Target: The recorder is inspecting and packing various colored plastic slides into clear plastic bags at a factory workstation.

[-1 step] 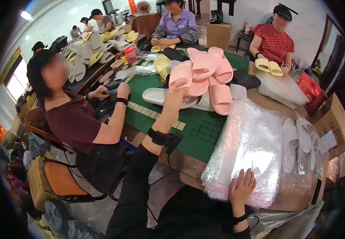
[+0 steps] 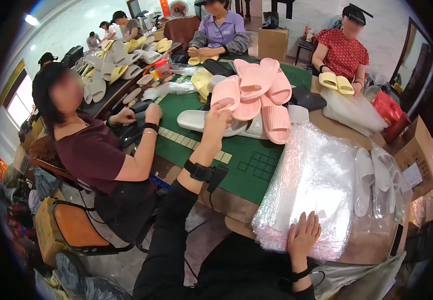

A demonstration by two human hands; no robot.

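Observation:
My left hand reaches out over the green table top, its fingers closed on the near end of a pink slipper. That slipper belongs to a heap of pink slippers in the middle of the table. Beneath the heap, a white slipper sticks out to the left. On the near right lies a thick stack of transparent plastic bags. My right hand rests on its near edge, palm down and fingers stretched out, holding nothing.
White slippers in plastic lie right of the bags, beside a cardboard box. Across the table, a person in red has yellow slippers. Another person sits close on my left. Behind stands a slipper-laden table.

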